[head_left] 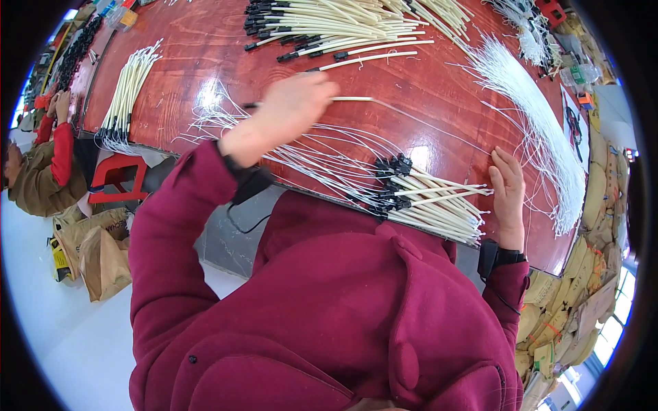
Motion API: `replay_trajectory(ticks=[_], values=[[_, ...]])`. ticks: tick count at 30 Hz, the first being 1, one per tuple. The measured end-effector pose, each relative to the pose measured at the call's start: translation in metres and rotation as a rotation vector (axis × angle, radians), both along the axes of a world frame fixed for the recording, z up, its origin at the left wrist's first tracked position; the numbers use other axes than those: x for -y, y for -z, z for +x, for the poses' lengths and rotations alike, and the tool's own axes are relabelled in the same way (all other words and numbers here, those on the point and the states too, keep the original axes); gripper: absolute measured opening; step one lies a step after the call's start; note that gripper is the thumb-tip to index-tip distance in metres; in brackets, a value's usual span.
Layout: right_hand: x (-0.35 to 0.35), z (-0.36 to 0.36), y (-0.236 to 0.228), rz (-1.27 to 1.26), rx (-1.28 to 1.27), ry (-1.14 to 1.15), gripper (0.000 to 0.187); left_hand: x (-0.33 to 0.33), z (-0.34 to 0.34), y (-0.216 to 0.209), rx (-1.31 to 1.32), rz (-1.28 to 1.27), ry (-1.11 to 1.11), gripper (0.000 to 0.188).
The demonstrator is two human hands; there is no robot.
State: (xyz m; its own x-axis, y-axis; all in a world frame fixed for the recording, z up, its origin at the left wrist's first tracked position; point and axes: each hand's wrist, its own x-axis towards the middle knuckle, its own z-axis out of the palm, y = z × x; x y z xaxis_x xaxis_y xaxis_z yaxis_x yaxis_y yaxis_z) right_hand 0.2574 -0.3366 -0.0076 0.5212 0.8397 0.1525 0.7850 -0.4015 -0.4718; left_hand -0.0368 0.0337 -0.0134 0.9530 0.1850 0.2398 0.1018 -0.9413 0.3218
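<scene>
My left hand [291, 109] is closed around a thin cream tube [353, 98] with a black end, held level over the table. From the tube's right end a thin white cord [432, 126] runs to the fingertips of my right hand [507, 195], which pinch it. Below, near the table edge, lies a pile of cream tubes [445, 202] with black end pieces and white cords trailing left. Farther back is a larger heap of similar tubes [349, 24]. A thick bundle of loose white cords [534, 116] lies right of my right hand.
A smaller bunch of tubes [130, 89] lies on the left of the red table [185, 61]. At far left another person's hand [60, 107] shows beside a red stool [120, 178]. A plastic bottle [581, 74] and scissors [573, 127] are at the right edge.
</scene>
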Motion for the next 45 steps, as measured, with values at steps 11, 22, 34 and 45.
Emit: replay_trajectory(ticks=[11,22,34,45], values=[[-0.021,-0.008,-0.005,-0.004,0.173,-0.102,0.053,0.045,0.07,-0.018,0.208,0.048,0.15,0.009],[-0.064,-0.014,-0.018,0.064,0.173,-0.125,0.054,0.038,0.039,-0.026,-0.032,-0.276,-0.122,0.02],[-0.108,-0.021,-0.005,0.015,0.217,-0.435,0.023,0.052,0.052,-0.021,-0.108,-0.149,-0.055,0.018],[-0.082,-0.048,-0.024,0.158,-0.017,-0.395,0.011,0.078,0.036,-0.052,0.005,-0.453,-0.073,0.017]])
